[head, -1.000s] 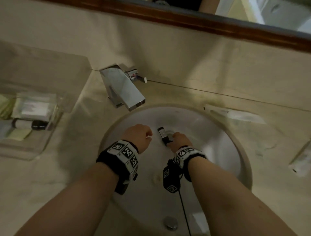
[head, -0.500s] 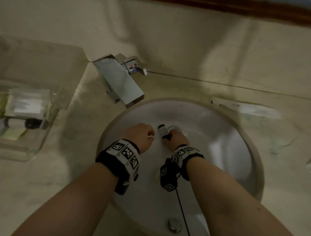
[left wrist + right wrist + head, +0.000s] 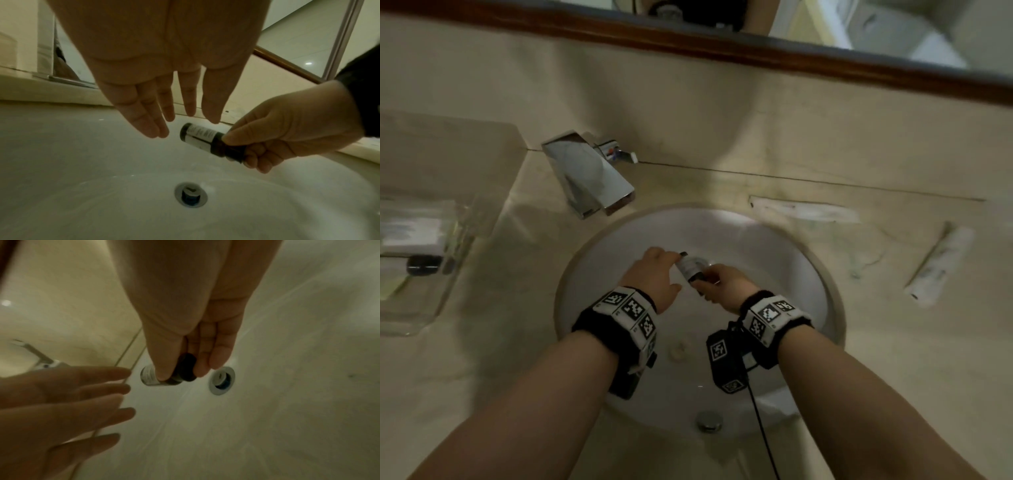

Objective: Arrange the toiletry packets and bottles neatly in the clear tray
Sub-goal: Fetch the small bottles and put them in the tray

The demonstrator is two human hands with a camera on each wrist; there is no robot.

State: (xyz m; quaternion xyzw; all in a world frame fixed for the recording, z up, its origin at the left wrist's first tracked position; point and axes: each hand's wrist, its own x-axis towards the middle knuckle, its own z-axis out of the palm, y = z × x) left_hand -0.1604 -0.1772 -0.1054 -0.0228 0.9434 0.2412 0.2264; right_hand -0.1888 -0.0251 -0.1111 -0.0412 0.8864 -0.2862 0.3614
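Observation:
My right hand [image 3: 717, 284] pinches the dark cap end of a small bottle [image 3: 690, 267] with a white label, held over the white sink bowl [image 3: 784, 260]. In the left wrist view the bottle [image 3: 200, 137] points its base at my left hand [image 3: 164, 113], whose fingers are straight and just short of it. The right wrist view shows my right hand's thumb and fingers around the bottle [image 3: 152, 377], with my left hand [image 3: 86, 400] spread beside it. The clear tray [image 3: 424, 308] stands at far left, holding a dark-capped bottle [image 3: 422, 265] and packets [image 3: 412, 231].
A chrome faucet [image 3: 592, 181] stands behind the bowl on the left. On the beige counter at right lie a flat white packet [image 3: 804, 209] and a long white tube packet [image 3: 938, 263]. The drain [image 3: 190, 194] sits below the bottle. A mirror frame [image 3: 722, 48] runs along the back.
My left hand has gone from a fist to straight fingers reaching toward the bottle. My right hand has lifted the bottle and tilted it toward the left hand.

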